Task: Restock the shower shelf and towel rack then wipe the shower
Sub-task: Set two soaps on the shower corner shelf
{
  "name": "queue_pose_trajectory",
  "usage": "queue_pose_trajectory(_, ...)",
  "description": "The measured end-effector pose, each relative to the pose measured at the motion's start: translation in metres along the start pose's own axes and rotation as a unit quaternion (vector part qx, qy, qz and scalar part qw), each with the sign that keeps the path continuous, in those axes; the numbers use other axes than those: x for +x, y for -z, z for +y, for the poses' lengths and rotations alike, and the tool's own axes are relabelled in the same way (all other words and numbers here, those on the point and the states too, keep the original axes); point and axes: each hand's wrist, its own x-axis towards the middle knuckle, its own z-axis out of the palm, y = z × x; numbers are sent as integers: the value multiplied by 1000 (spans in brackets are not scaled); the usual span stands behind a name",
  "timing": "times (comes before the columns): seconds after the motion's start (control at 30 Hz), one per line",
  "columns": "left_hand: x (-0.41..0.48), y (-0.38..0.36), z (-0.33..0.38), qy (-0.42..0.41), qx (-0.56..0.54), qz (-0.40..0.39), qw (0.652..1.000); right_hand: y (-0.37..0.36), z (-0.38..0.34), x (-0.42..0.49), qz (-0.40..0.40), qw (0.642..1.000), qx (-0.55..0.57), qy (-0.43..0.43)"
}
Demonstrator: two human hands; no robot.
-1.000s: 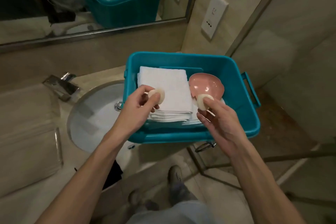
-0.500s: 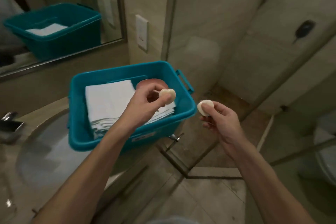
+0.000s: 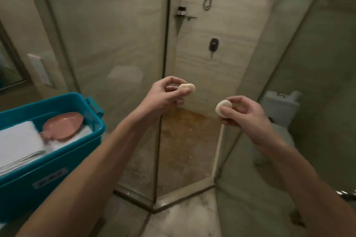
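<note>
Head view: bin holds towels, dish; left hand, right hand pinch soaps.

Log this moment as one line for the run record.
left hand: pinches left soap | right hand: pinches right soap | teal bin: holds towels, pink dish | shower shelf: soaps not yet placed

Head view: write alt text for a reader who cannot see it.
The left hand pinches a white soap and the right hand a second soap, held toward a shower with a corner shelf. A teal bin holds towels and a pink dish.
</note>
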Motion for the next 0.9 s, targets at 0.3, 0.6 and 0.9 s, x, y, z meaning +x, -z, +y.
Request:
queue_pose_trajectory(0.3,52,-125,16,-18,-58,-31,998,109,-28,15,77,996,45,27)
queue_pose_trajectory(0.6,136,-144,16,-21,-53,-41,998,148,-22,99,114,993,35,24)
queue_pose_trajectory(0.9,295,-119,-19,-12,-74,12,997,134,-25,260,92,994,31,49)
